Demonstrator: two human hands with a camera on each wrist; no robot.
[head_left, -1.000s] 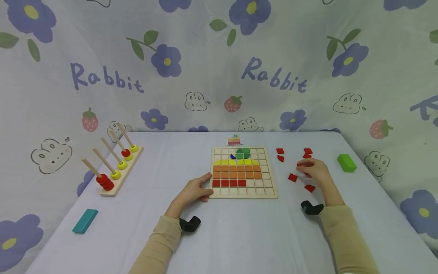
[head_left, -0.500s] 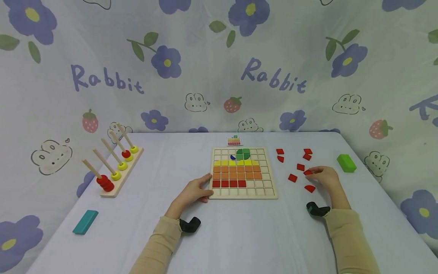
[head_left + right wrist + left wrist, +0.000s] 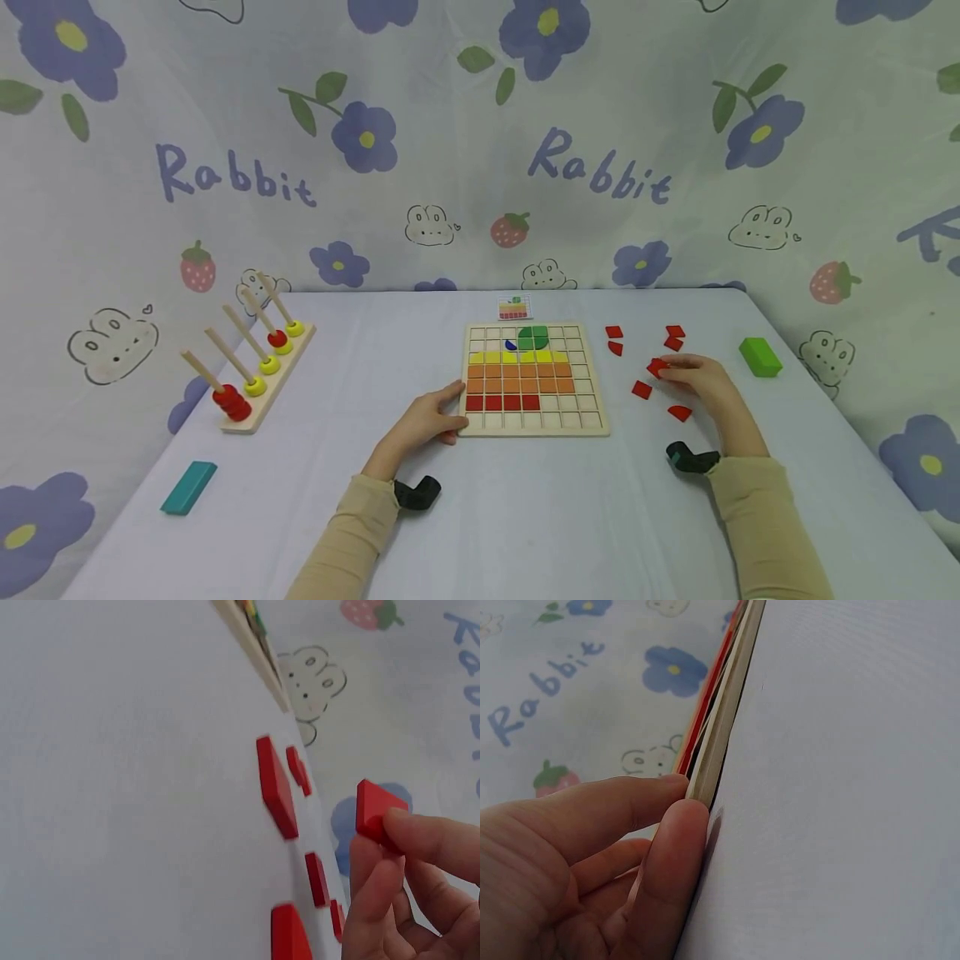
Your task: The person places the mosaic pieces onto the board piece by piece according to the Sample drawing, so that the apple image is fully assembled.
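Note:
My right hand [image 3: 701, 379] pinches a red tile [image 3: 379, 810] between thumb and fingertips, held over the loose red pieces on the right. A flat red square [image 3: 641, 389] and a rounded red piece [image 3: 679, 412] lie closest to that hand. At the near left corner of a wooden grid board [image 3: 517, 423], my left hand [image 3: 423, 421] grips the edge, thumb and index finger set against it in the left wrist view. Rows of red, orange and yellow tiles fill part of the grid, with green pieces [image 3: 533, 337] and a small blue one [image 3: 511, 344] above them.
Behind the board lies a small picture card [image 3: 514, 307]. A peg stand [image 3: 262, 392] with red and yellow beads is at the left, a teal block [image 3: 189, 487] nearer. To the far right sits a green block [image 3: 760, 357]. More red pieces [image 3: 614, 332] lie beyond the right hand.
The right hand first drew back toward a red tile, then picked it up and moved slightly left and away with it. The left hand has stayed at the board.

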